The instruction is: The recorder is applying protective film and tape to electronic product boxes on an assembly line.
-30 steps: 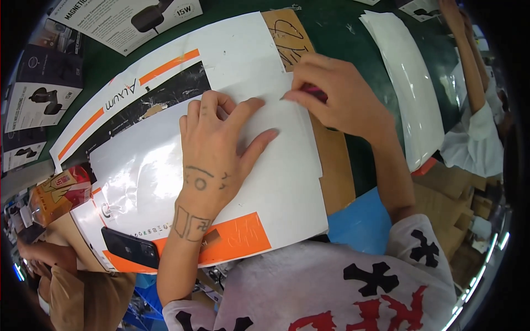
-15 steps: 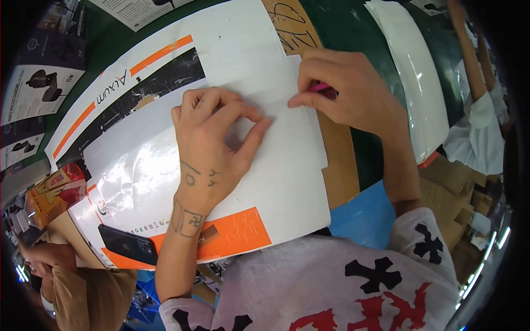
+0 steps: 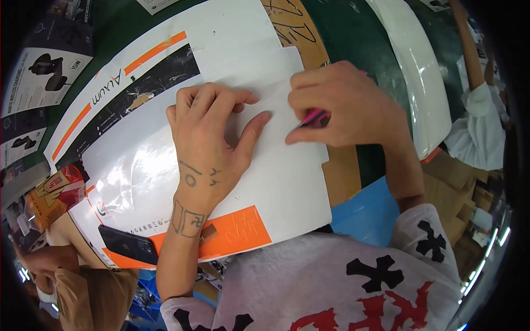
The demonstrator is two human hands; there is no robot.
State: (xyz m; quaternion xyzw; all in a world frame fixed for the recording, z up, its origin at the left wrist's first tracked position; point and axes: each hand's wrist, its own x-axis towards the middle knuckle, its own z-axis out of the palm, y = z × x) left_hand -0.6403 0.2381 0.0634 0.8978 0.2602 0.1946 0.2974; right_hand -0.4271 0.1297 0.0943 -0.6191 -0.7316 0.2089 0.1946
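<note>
A large white sheet [image 3: 281,182] lies on top of a white printed board with orange and black bands [image 3: 149,60]. My left hand [image 3: 207,132] rests on the sheet. Its thumb and index finger are apart, the other fingers bent, and nothing shows between them. To its right, my right hand [image 3: 345,105] is closed around a slim pink and black tool [image 3: 314,117], held low over the sheet's right side. My fingers cover most of the tool, so its kind and its tip do not show.
A black phone [image 3: 128,244] lies on the board's near left part. Beyond it stands a red and orange packet [image 3: 58,193]. Black and white product boxes [image 3: 49,71] line the left. Glossy white sheets [image 3: 411,66] lie on the green table [image 3: 353,38] at right. Other people are at both sides.
My right hand has moved toward me along the sheet's right side with the pink tool. The left thumb and index finger have shifted slightly; that hand stays on the sheet.
</note>
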